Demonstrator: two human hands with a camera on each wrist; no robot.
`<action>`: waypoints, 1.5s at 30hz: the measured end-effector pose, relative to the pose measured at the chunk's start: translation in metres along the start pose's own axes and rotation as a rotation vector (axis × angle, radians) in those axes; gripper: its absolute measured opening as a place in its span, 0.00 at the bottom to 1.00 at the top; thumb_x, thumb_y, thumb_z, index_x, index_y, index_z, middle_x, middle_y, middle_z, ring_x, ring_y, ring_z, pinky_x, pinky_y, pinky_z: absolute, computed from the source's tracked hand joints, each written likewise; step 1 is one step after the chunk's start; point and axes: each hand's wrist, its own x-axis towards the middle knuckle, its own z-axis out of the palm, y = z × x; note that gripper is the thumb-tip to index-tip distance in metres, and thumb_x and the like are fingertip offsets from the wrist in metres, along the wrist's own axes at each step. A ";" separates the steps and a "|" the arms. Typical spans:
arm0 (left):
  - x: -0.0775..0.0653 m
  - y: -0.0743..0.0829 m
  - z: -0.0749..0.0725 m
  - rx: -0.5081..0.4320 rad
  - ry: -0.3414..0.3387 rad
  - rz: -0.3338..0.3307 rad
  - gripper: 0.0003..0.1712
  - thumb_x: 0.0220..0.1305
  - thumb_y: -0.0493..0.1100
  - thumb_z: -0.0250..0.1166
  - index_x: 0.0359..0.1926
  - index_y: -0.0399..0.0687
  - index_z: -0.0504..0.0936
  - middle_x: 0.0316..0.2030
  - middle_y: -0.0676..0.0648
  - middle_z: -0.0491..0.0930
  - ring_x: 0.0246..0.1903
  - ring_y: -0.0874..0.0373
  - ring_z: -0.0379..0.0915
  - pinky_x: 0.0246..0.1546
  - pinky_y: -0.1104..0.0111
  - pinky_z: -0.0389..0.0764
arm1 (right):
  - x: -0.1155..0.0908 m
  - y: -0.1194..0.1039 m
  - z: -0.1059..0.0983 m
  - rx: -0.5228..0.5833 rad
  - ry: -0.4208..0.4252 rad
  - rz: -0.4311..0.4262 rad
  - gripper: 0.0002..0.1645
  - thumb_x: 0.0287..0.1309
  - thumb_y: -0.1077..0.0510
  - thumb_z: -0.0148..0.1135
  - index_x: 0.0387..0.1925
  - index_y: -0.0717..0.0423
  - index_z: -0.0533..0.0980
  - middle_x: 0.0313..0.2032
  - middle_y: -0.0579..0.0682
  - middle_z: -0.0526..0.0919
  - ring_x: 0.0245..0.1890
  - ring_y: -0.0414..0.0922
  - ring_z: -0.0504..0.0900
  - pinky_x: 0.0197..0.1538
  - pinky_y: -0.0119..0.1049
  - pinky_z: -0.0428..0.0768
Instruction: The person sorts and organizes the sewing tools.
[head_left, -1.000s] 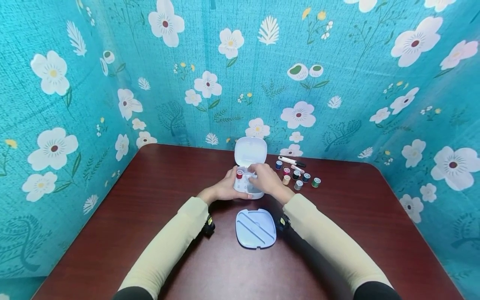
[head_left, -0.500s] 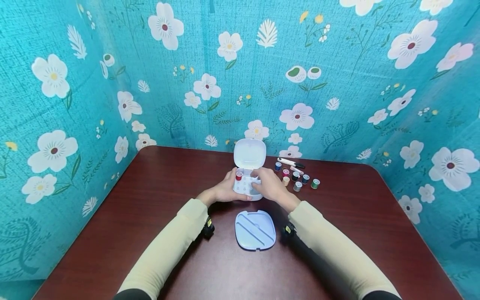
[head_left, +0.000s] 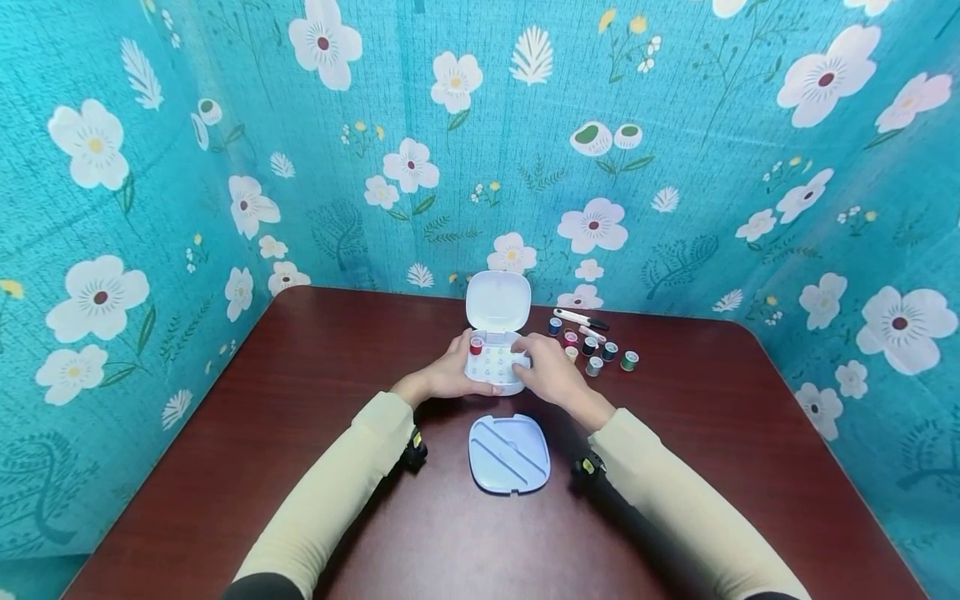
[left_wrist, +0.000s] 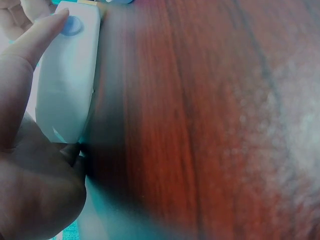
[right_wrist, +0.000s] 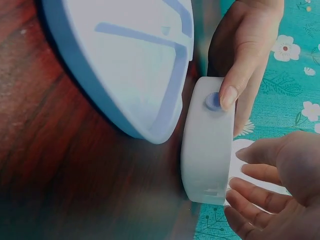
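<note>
A white sewing box [head_left: 492, 367] stands on the table, its lid [head_left: 498, 300] raised at the back. Inside are rows of small pegs, and one red thread spool [head_left: 476, 345] sits at the back left. My left hand [head_left: 452, 372] grips the box's left side, the thumb on the front by a round bluish button [right_wrist: 213, 101]. Over the right edge of the box is my right hand [head_left: 553, 372], its fingers loosely bent. In the right wrist view no object shows between the fingers of that right hand [right_wrist: 295, 185].
A pale blue divided tray [head_left: 509, 454] lies in front of the box. Several thread spools, among them a green one [head_left: 629, 360] and a grey one [head_left: 594, 366], stand to the right. Behind them lie a white-and-black tool [head_left: 581, 319] and a small pink tool [head_left: 592, 333].
My right hand has drawn back to the right from the middle of the box, and more pegs show. The left hand keeps its hold.
</note>
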 end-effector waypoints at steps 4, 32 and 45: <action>0.000 0.001 -0.001 -0.012 0.002 0.006 0.75 0.49 0.61 0.81 0.81 0.47 0.36 0.75 0.40 0.48 0.68 0.47 0.57 0.70 0.51 0.63 | -0.004 0.002 -0.003 0.019 0.013 -0.001 0.16 0.60 0.63 0.69 0.49 0.64 0.83 0.46 0.60 0.85 0.44 0.55 0.84 0.49 0.48 0.83; 0.001 0.001 0.000 0.002 0.003 -0.009 0.76 0.49 0.61 0.80 0.81 0.46 0.34 0.75 0.39 0.47 0.69 0.47 0.54 0.70 0.52 0.61 | -0.045 0.030 -0.025 0.058 0.021 0.051 0.12 0.60 0.64 0.70 0.45 0.62 0.84 0.41 0.55 0.85 0.41 0.51 0.83 0.48 0.50 0.82; 0.009 -0.006 0.001 0.013 -0.018 -0.060 0.80 0.48 0.64 0.80 0.81 0.44 0.30 0.78 0.41 0.42 0.73 0.48 0.49 0.73 0.55 0.57 | -0.069 0.050 -0.033 0.039 -0.001 0.116 0.13 0.59 0.64 0.71 0.45 0.62 0.83 0.35 0.53 0.85 0.35 0.47 0.81 0.41 0.47 0.81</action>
